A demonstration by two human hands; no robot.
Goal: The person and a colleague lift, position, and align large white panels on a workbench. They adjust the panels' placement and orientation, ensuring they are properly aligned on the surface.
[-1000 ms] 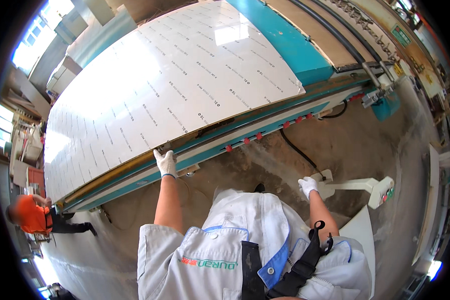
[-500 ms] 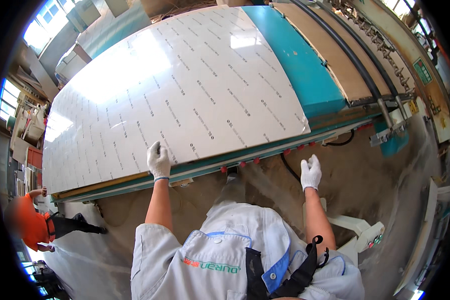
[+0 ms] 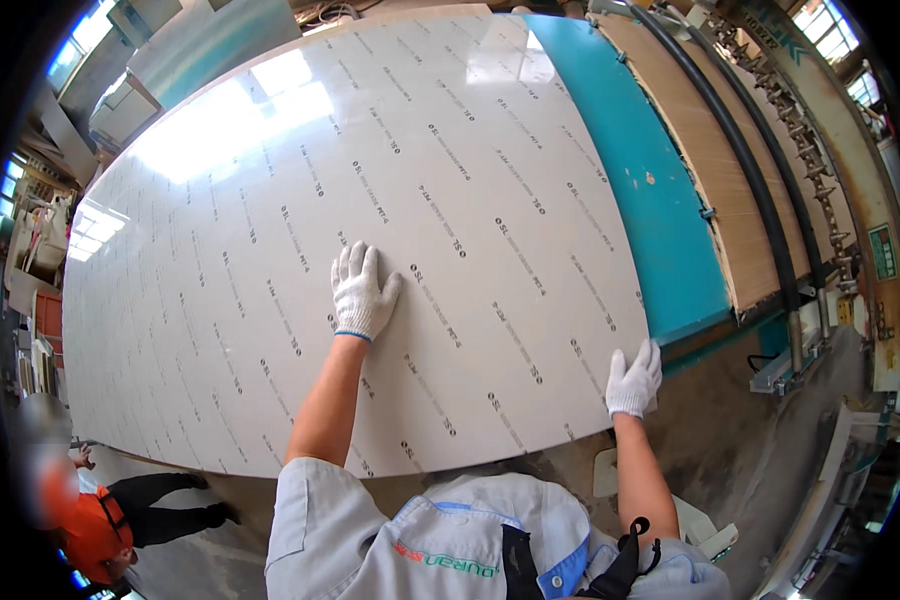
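Note:
A large glossy white panel, covered with rows of small dark print, spreads across the view and overhangs toward my body. My left hand, in a white knit glove, lies flat on top of it with the fingers stretched out. At the panel's right edge, close to the near corner, is my right hand, gloved likewise. Its fingers point forward along that edge, and its thumb is apart from them. Below the panel, the near side of its support is mostly hidden.
Right of the panel lie a teal platen and a brown board, with black hoses running over the board. A rusty machine frame stands at far right. Another person in orange is at the panel's left end.
The panel's near edge has come closer to my body. My left hand has gone from near that edge to flat on the surface; my right hand now meets the right edge.

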